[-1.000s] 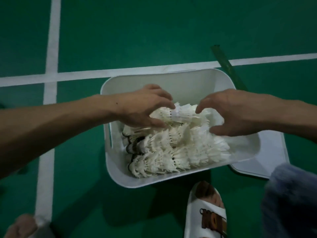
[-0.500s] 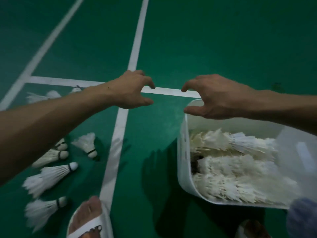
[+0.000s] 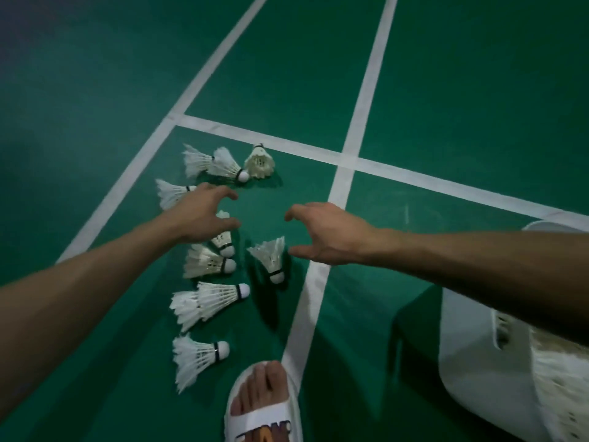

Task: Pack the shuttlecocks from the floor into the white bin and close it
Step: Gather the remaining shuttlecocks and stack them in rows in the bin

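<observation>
Bare left arm [image 3: 79,288] comes in from bottom left, stretched far out. At its end, left hand [image 3: 204,215], palm down. Its fingers [image 3: 223,194] bend a bit, like claw. Thumb sits under them, with gap. Holds nothing.

Bare right arm [image 3: 478,266] comes in from right side, stretched out too. At its end, right hand [image 3: 331,234], palm down, fingers bent a bit, thumb spread low. Holds nothing.

Two hands apart, fingertips point toward each other.
</observation>
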`<state>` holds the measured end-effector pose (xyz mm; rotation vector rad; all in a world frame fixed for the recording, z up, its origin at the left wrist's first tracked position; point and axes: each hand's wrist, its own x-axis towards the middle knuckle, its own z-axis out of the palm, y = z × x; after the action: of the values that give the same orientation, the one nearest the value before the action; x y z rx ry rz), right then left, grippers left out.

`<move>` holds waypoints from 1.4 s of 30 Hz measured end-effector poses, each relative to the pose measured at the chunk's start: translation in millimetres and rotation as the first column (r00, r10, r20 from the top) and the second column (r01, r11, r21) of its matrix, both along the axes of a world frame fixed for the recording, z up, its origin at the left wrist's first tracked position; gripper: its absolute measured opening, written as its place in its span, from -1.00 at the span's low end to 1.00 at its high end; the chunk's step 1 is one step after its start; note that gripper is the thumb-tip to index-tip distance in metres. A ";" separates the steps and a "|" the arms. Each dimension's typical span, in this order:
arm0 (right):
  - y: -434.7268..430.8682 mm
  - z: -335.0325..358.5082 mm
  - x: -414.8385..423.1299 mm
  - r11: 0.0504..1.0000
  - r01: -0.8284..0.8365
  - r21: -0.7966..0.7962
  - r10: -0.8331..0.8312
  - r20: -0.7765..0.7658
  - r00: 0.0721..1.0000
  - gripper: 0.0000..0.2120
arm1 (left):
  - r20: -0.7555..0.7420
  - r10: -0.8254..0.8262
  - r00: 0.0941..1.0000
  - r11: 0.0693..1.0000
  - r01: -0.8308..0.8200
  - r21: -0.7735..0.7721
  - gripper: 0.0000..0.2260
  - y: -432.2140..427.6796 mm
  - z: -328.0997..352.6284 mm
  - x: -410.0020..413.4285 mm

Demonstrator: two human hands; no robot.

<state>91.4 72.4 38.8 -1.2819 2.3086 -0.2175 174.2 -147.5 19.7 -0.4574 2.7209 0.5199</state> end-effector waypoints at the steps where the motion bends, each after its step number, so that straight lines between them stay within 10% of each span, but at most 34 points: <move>1: -8.6 -6.5 1.4 1.000 0.007 -0.018 -0.007 0.025 1.000 -0.43 | -0.006 0.030 1.000 1.000 -0.030 -0.003 -0.51 -6.1 -5.4 4.1; 15: -50.5 -49.3 7.8 0.997 -0.075 -0.004 0.075 0.160 0.984 -0.53 | 0.064 0.031 0.997 0.985 -0.041 0.167 -0.28 -17.4 -32.1 39.8; 25: -21.8 -35.9 -13.3 0.999 -0.036 0.008 0.035 0.136 0.990 -0.56 | -0.025 0.226 0.974 0.876 -0.192 0.442 -0.56 16.0 -18.4 16.1; 42: 213.4 134.3 -46.7 0.872 0.447 -0.199 -0.484 -0.215 0.848 -0.48 | -0.325 0.043 0.945 0.748 0.185 0.638 -0.45 184.2 115.0 -62.9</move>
<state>44.7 285.8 173.1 -0.8186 2.8569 -0.4036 111.3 36.7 134.7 -0.0685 2.5643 1.5869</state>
